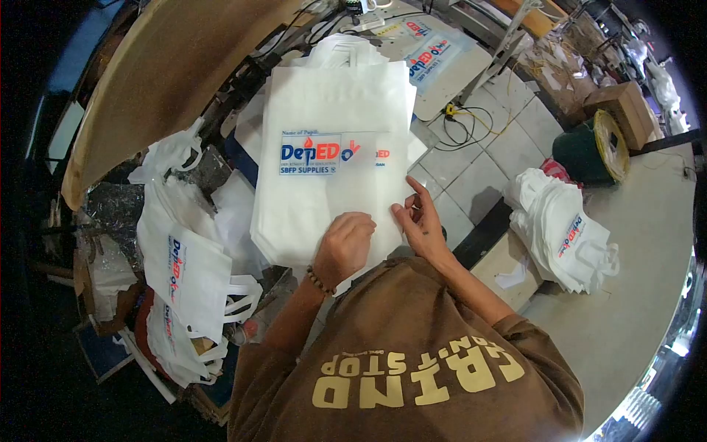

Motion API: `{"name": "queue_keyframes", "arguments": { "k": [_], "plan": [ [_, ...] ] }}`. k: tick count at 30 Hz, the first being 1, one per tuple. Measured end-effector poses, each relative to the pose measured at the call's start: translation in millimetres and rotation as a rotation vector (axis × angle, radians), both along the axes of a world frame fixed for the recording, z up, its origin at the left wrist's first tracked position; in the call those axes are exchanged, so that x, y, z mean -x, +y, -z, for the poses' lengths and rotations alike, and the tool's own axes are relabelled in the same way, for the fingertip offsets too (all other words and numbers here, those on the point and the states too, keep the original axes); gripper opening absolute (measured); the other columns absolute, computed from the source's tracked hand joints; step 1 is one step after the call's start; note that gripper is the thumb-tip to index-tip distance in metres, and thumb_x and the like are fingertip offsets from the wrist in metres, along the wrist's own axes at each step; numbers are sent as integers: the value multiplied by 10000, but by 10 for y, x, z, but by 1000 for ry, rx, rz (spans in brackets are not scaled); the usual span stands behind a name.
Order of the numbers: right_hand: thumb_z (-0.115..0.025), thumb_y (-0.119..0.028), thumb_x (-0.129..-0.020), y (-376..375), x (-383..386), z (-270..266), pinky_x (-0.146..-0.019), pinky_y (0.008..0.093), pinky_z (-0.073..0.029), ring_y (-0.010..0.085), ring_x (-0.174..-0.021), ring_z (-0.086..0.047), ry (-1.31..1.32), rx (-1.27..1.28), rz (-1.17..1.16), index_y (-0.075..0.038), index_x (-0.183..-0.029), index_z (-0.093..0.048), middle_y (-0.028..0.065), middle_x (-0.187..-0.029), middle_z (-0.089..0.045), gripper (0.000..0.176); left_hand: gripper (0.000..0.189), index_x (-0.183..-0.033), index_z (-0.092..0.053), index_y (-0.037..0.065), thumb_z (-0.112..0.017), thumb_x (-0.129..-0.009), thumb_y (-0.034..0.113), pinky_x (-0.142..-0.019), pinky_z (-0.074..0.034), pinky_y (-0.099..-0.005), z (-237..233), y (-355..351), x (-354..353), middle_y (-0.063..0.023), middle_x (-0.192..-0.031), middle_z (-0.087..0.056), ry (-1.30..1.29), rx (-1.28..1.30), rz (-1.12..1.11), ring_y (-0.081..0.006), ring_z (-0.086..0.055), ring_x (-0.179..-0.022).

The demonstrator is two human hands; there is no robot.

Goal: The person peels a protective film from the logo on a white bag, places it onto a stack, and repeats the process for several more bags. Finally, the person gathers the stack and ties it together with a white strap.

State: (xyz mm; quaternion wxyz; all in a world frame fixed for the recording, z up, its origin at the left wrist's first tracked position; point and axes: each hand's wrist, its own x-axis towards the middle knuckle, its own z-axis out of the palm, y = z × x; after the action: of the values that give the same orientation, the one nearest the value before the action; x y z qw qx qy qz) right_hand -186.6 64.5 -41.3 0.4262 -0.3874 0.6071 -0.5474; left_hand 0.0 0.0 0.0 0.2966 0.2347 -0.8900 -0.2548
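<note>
Curling on the white tote bags [317,199], my left grip [346,247] hides any hold; my right grip [407,197] is loosely open at their edge.

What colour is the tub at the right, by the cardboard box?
Dark green, showing best in the head view.
</note>
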Motion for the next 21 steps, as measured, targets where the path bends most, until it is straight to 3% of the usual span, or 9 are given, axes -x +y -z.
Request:
{"name": "queue_keyframes", "arguments": {
  "k": [3,6,8,13,15,16,18,20,21],
  "plan": [
    [-573,-189,-1003,-66,85,-27,-627,223,-441,70,-711,-499,-70,3,45,-3,-1393,-449,24,-871,-559,449,187,-921,-622,-15,-642,-755,-96,-831,-532,-418,-67,71,27,-159,-960,-674,41,-37,33,-358,-656,-937],
    [-561,-213,-1000,-394,348,-47,-592,257,-446,105,-679,-532,-46,26,178,23,-1161,-591,51,-819,-587,287,157,-901,-618,-25,-644,-762,-92,-785,-536,-409,-221,236,-7,-155,-948,-676,55,-205,129,-352,-663,-902],
    [-661,-279,-936,-804,550,-94,-628,296,-477,152,-686,-554,249,127,182,32,-1160,-590,78,-839,-611,389,137,-884,-625,-13,-660,-770,-80,-758,-535,-395,-432,335,-42,-142,-936,-682,-56,-420,231,-316,-674,-881],
    [-871,-392,-699,-1628,705,-202,-704,375,-513,253,-756,-640,517,15,332,31,-1104,-598,141,-850,-653,647,114,-891,-630,26,-680,-798,-14,-739,-510,-348,-895,474,-596,-99,-842,-636,-133,-816,393,-229,-643,-815],
    [-899,-397,-642,-1774,797,-79,-701,389,-516,278,-778,-664,534,-11,224,14,-1048,-604,154,-810,-661,649,117,-883,-628,16,-704,-794,22,-731,-502,-324,-896,425,-1077,-85,-807,-618,-333,-875,351,-199,-633,-814],
    [-916,-386,-595,-1797,862,-37,-704,394,-519,279,-766,-668,495,28,226,2,-969,-618,130,-764,-657,616,140,-902,-631,5,-708,-792,43,-730,-500,-329,-834,490,-1319,-99,-823,-627,-448,-996,169,-209,-630,-806],
    [-892,-366,-635,-1762,913,-5,-706,405,-520,290,-763,-670,483,23,232,-5,-946,-625,127,-773,-663,547,168,-922,-634,-7,-712,-790,64,-729,-498,-334,-588,721,-1713,-113,-839,-636,-545,-1114,-5,-218,-627,-798],
    [-868,-346,-674,-1727,896,49,-708,416,-521,302,-759,-671,455,19,244,-12,-924,-632,124,-782,-668,479,223,-969,-648,-20,-707,-784,90,-751,-505,-375,-292,922,-1972,-140,-876,-654,-706,-769,-279,-274,-626,-786],
    [-835,-287,-731,-1710,877,64,-673,385,-520,286,-722,-670,550,98,250,-8,-965,-645,120,-793,-667,411,223,-969,-648,-20,-707,-784,90,-751,-505,-375,-209,949,-2006,-140,-876,-654,-696,-769,-267,-274,-626,-786]
  ]
}}
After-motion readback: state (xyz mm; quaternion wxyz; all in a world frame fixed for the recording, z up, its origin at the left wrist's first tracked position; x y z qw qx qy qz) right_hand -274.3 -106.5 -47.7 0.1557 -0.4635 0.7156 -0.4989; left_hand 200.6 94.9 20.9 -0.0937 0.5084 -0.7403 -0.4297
